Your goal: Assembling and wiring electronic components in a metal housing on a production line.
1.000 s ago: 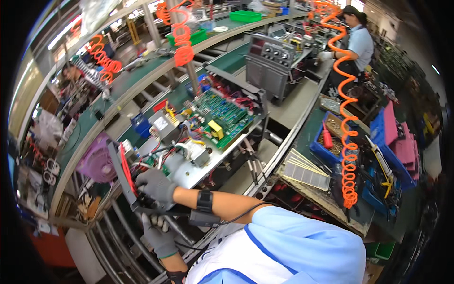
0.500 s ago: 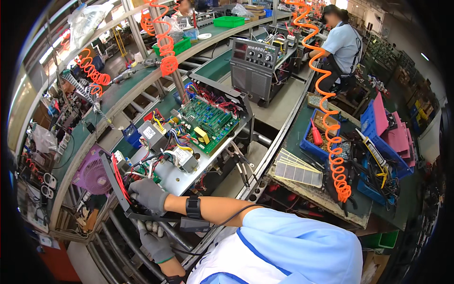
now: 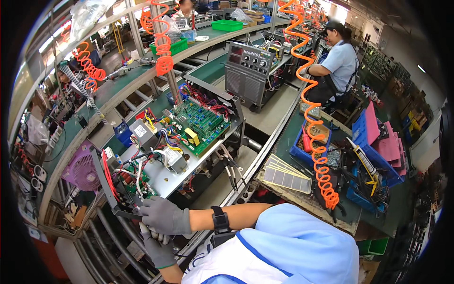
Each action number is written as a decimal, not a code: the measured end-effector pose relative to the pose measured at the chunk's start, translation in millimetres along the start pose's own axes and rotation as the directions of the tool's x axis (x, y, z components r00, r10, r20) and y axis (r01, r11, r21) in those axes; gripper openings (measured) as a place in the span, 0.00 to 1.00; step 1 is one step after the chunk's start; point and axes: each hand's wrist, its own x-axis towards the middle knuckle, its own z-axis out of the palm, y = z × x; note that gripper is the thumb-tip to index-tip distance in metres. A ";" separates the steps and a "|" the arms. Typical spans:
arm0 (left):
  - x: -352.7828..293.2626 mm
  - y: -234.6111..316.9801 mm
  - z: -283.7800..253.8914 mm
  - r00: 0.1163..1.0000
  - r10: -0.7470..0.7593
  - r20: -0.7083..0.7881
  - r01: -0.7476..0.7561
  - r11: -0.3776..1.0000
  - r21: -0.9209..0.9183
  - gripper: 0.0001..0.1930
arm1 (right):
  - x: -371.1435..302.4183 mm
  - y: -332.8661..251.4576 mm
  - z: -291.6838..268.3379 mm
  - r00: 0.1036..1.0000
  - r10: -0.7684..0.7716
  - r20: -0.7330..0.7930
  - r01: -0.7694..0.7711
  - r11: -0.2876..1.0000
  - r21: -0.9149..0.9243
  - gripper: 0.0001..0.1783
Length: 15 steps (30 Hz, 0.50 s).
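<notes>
An open machine chassis (image 3: 172, 182) lies on the line, with a green circuit board (image 3: 201, 125), a grey boxed part (image 3: 145, 134) and bundles of coloured wires on its metal plate. A black end panel (image 3: 112, 189) with red cables (image 3: 108, 175) stands at its near left end. At that panel's near corner is my right hand (image 3: 165, 215), grey-gloved, with a black band on the wrist. Its fingers are bent in against the corner. Just below it, my left hand (image 3: 158, 248), also gloved, has curled fingers close against the right hand. Whatever they hold is hidden.
Metal rollers (image 3: 106, 241) run below the chassis. A grey machine unit (image 3: 248, 73) stands farther along, with a co-worker (image 3: 338, 61) beyond. An orange coiled hose (image 3: 307, 99) hangs over the right bench, near a blue parts bin (image 3: 307, 146) and label sheets (image 3: 286, 175). A purple fan (image 3: 85, 168) is at left.
My right hand has drawn back from inside the end panel to its near corner. My left hand has come up close beneath it. The view has shifted slightly.
</notes>
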 end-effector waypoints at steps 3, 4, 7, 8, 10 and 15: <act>2.5 -8.4 7.3 0.994 -0.068 -0.087 0.065 0.997 -0.041 0.19 | -1.4 -1.3 -3.2 0.994 -0.101 -0.046 0.090 0.975 -0.203 0.05; 5.8 -7.7 4.8 0.994 -0.071 -0.083 0.068 0.997 -0.036 0.19 | -1.4 -2.1 -4.9 0.990 -0.135 -0.047 0.118 0.959 -0.256 0.05; 9.6 -7.7 -1.5 0.989 -0.142 0.032 0.145 0.981 -0.129 0.18 | -4.7 -0.9 -11.6 0.971 -0.234 -0.046 0.213 0.938 -0.273 0.05; 6.0 -9.1 4.7 0.988 -0.157 -0.010 0.154 0.977 -0.149 0.18 | -5.3 -0.8 -13.2 0.952 -0.304 -0.046 0.285 0.929 -0.234 0.05; 3.7 -9.0 2.6 0.985 -0.164 -0.063 0.151 0.974 -0.170 0.18 | -7.9 3.1 -4.0 0.955 -0.289 -0.060 0.268 0.935 -0.233 0.05; -14.5 -2.2 13.7 0.995 0.018 -0.097 0.001 0.980 0.197 0.18 | -7.0 2.6 6.3 0.997 -0.018 -0.069 0.030 0.984 0.174 0.08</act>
